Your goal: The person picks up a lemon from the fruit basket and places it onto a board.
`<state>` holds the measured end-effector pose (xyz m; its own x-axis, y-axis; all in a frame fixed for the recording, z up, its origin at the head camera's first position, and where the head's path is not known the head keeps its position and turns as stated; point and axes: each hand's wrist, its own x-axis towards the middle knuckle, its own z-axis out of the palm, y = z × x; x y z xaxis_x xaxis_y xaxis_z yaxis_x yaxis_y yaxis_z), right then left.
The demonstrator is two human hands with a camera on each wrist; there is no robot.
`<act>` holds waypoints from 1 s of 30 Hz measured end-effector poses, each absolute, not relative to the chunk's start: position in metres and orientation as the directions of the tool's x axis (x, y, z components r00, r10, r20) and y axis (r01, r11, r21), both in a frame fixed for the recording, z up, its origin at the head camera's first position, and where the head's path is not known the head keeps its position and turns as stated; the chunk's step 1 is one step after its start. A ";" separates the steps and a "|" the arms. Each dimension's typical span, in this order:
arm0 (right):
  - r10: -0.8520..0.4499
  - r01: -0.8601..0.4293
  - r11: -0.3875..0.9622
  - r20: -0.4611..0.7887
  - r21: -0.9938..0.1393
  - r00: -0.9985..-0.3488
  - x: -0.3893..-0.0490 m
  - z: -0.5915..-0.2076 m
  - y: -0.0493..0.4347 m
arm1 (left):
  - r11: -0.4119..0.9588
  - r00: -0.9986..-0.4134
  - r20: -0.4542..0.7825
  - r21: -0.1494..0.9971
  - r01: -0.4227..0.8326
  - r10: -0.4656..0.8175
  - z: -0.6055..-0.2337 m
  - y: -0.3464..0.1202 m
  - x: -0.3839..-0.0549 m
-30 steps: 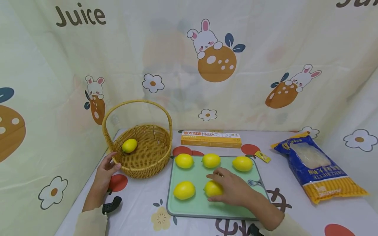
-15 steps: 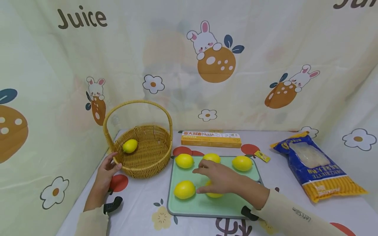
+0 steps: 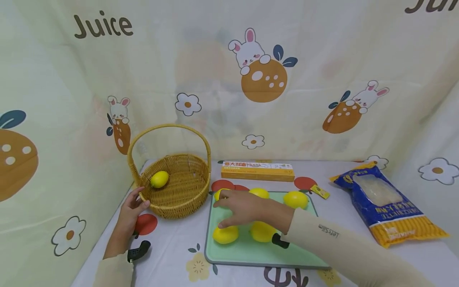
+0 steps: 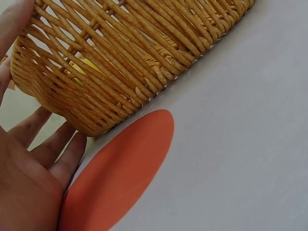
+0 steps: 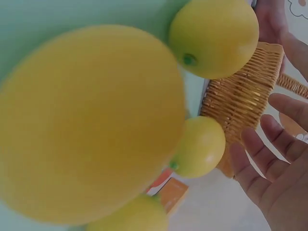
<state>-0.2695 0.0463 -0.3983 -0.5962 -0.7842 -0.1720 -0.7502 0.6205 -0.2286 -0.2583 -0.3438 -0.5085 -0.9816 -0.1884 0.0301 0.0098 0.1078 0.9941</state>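
Observation:
My left hand (image 3: pixel 130 213) grips the near left rim of a wicker basket (image 3: pixel 184 205), its thumb on one side and fingers on the other. Inside the basket lies one yellow lemon (image 3: pixel 159 179). My right hand (image 3: pixel 244 206) hovers over the left part of a green cutting board (image 3: pixel 251 255), fingers spread and holding nothing. Below it are the front left lemon (image 3: pixel 225 235) and the back left lemon (image 3: pixel 217 194), both partly covered by the hand. Several lemons lie on the board, including a front one (image 3: pixel 263 232) beneath my wrist. In the right wrist view, a blurred lemon (image 5: pixel 91 125) looms close.
Behind the board stands an orange pasta box (image 3: pixel 257 174). A small yellow packet (image 3: pixel 320 191) lies by the board's back right corner. Farther right is a blue and yellow bag (image 3: pixel 387 205). A printed curtain (image 3: pixel 305 131) hangs behind the table.
My right hand has moved left and away from the front right lemon, which stays on the board, toward the left pair. My left hand keeps its grip on the basket.

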 end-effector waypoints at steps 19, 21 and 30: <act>-0.844 -0.820 0.534 -0.063 -0.206 -0.533 -0.307 -0.392 -0.009 | 0.104 -0.982 0.033 0.995 0.014 -0.187 -0.508 -0.346 -0.261; -0.840 -0.814 0.539 -0.065 -0.215 -0.539 -0.312 -0.390 -0.014 | 0.101 -0.983 0.033 0.995 0.015 -0.183 -0.507 -0.346 -0.261; -0.831 -0.799 0.550 -0.065 -0.243 -0.552 -0.331 -0.378 -0.038 | 0.092 -0.983 0.016 0.996 -0.001 -0.181 -0.506 -0.347 -0.260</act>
